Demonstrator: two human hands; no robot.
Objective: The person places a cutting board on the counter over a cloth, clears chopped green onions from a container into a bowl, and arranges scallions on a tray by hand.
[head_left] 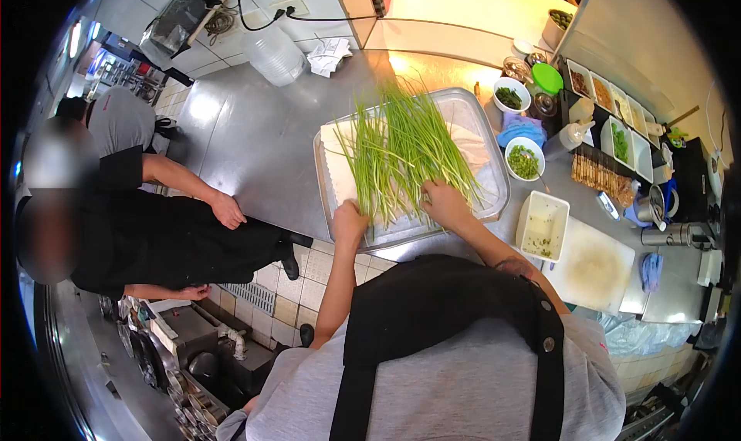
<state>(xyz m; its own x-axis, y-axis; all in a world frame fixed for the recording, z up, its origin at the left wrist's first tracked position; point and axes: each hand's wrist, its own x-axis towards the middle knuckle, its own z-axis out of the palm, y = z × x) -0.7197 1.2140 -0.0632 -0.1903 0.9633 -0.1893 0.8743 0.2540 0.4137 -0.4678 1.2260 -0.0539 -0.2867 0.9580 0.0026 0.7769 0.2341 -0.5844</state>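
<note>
A broad bundle of long green chives [409,148] lies spread across a metal tray [503,186], its thin tips pointing away from me. Under the chives is a pale cloth or paper lining [340,167]. My left hand [350,223] is at the near left corner of the bundle, its curled fingers against the cut ends. Farther right, my right hand [446,204] closes its fingers on the lower stalks. Parts of the fingertips on both hands are hidden by the stalks.
At right are a bowl of chopped greens [525,162], a white tub [543,225], a cutting board [590,265] and ingredient trays [617,141]. A clear plastic container [275,57] stands at the back left. Another person [177,217] stands left, one hand near the counter edge.
</note>
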